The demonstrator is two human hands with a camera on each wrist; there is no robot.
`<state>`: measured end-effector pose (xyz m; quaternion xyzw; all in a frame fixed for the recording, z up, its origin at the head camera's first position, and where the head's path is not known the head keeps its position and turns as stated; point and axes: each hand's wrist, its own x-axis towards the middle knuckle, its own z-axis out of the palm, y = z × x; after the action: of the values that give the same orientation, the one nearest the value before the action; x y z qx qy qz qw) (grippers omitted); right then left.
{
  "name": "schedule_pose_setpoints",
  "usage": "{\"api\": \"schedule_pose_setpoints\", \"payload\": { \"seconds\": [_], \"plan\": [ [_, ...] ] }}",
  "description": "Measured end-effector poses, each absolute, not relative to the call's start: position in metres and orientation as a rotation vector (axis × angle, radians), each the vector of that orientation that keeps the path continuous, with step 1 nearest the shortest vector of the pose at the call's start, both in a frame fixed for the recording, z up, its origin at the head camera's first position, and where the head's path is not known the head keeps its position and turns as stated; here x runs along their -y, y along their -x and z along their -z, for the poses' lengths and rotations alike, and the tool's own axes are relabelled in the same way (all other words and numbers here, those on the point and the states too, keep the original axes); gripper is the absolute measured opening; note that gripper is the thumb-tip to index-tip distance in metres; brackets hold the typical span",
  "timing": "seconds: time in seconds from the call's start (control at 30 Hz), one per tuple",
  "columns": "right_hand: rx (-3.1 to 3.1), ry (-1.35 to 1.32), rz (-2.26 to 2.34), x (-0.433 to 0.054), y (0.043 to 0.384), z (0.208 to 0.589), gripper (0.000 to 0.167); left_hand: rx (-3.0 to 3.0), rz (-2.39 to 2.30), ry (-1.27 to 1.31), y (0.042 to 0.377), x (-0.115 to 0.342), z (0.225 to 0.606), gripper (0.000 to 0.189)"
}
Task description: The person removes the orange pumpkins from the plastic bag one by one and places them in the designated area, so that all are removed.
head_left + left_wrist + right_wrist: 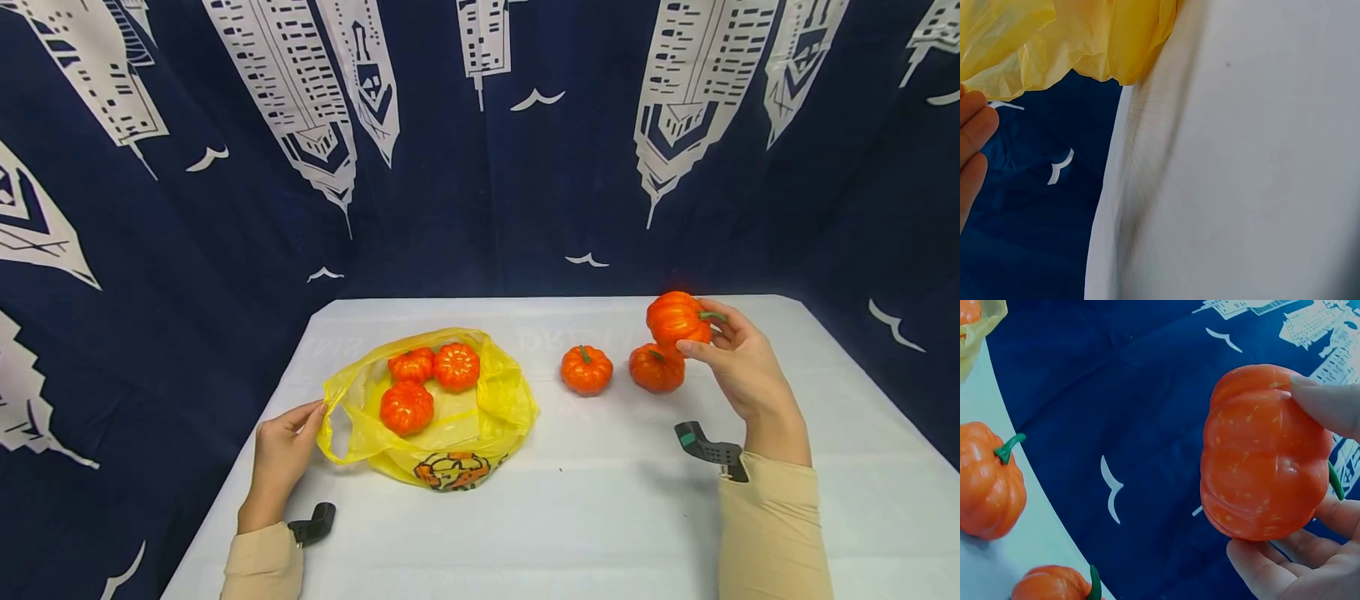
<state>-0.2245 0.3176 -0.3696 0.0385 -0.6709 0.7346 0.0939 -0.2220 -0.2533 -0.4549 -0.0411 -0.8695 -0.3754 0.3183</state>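
Note:
My right hand [742,362] grips a small orange pumpkin [677,317] with a green stem, thumb on one side and fingers on the other. In the right wrist view this pumpkin [1266,453] is raised off the table. Two more pumpkins rest on the table, one [657,368] just below the held one and another [587,370] to its left. My left hand [281,450] pinches the left edge of a yellow plastic bag [506,417]. Its mouth is spread wide, and three pumpkins [407,408] lie inside. The left wrist view shows only some fingertips [979,128] beside the bag.
A white cloth covers the table [585,517]. Behind it hangs a dark blue curtain [480,208] printed with white buildings and birds. Black wrist mounts sit on both forearms, the right one [708,448] and the left one [315,523].

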Motion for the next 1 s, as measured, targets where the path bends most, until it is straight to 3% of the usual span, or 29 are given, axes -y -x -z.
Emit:
{"api": "schedule_pose_setpoints", "payload": {
  "seconds": [0.23,0.57,1.0],
  "plan": [
    [2.252,0.163,-1.929,-0.324,0.227,0.369,0.084,2.295,0.988,0.105,0.222,0.253,0.454,0.012],
    [2.331,0.452,-1.770,-0.337,0.229,0.375,0.086,2.288,0.976,0.119,0.223,0.254,0.456,0.012],
    [2.251,0.601,-1.724,-0.350,0.234,0.387,0.085,2.290,0.992,0.119,0.222,0.253,0.455,0.012]
  ]
}}
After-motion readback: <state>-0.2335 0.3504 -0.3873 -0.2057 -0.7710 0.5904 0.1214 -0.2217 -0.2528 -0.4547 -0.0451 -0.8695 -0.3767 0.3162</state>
